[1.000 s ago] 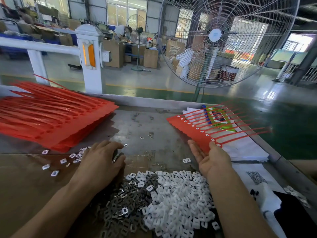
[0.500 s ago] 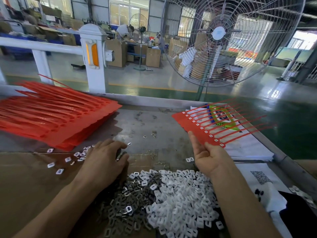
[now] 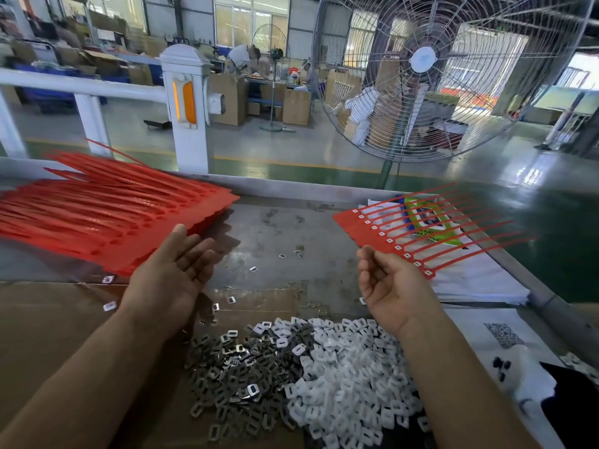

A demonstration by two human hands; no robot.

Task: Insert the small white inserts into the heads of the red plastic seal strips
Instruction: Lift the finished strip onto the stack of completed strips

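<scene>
Nothing here gives me words or numbers I can read. The only sign I can make out is a black QR code [image 3: 503, 335] printed on the white sheet [image 3: 479, 322] just right of my right forearm; its pattern is clear, but it has no legible caption. Beyond that sheet, under the red plastic seal strip sheet [image 3: 382, 233], a green, yellow and blue printed label [image 3: 424, 218] lies on white paper, its lettering too blurred to read.

A factory floor: a big standing fan [image 3: 421, 76] beside the table [image 3: 275, 228], a glossy green floor [image 3: 291, 150], stacked cartons [image 3: 295, 106], workers at far benches, and bulk heaps of red strips [image 3: 97, 215] and white inserts [image 3: 350, 384].
</scene>
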